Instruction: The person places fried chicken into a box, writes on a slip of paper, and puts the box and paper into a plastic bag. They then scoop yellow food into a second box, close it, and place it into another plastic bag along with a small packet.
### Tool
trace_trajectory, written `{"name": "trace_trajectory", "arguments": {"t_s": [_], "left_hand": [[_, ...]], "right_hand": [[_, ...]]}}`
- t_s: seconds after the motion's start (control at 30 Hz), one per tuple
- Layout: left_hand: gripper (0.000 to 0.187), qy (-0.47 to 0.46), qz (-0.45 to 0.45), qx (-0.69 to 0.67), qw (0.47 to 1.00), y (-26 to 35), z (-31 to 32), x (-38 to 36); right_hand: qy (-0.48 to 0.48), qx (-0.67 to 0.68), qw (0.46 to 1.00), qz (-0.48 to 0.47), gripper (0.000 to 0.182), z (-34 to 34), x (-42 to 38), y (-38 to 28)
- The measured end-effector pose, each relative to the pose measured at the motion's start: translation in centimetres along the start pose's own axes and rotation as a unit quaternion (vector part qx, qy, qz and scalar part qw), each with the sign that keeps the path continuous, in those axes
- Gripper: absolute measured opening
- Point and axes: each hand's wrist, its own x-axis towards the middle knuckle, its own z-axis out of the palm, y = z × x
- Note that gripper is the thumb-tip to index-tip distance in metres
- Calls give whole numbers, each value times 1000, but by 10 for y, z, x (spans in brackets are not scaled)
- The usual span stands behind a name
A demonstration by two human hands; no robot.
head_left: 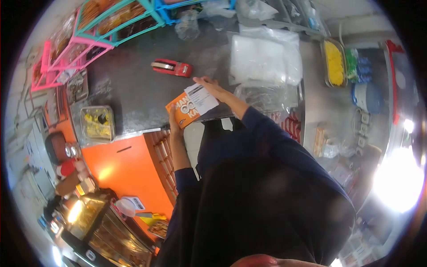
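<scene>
An orange box [184,116] with white lettering is at the front edge of the dark counter, gripped at its left side by my left hand [175,122]. A white printed paper [202,99] lies against the right part of the box. My right hand [212,88] is closed on the paper's upper right edge, its fingers reaching over the top. A red tape dispenser [173,67] rests on the counter just above the box, touched by neither hand.
Clear plastic bags [264,60] are stacked at the right of the counter [133,89]. A tub of yellow food [97,124] stands at the left. Pink [78,62] and teal [116,36] baskets line the back left. Another yellow-filled container [334,62] is at the far right.
</scene>
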Motion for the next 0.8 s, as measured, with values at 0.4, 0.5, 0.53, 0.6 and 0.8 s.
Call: {"name": "trace_trajectory", "arguments": {"t_s": [0.4, 0.5, 0.53, 0.6, 0.8], "left_hand": [[67, -92, 30, 226, 969, 53, 146, -112], [79, -130, -48, 265, 954, 19, 195, -113], [82, -139, -67, 275, 949, -5, 197, -100], [86, -131, -65, 334, 931, -41, 204, -74], [54, -47, 112, 522, 844, -131, 160, -23]], "right_hand": [[-131, 269, 954, -14, 60, -120, -134, -7], [-99, 302, 948, 28, 61, -176, -152, 38], [-101, 302, 947, 28, 61, -189, -150, 55], [-92, 355, 929, 55, 62, -214, -135, 89], [-54, 347, 932, 91, 72, -247, -95, 160]]}}
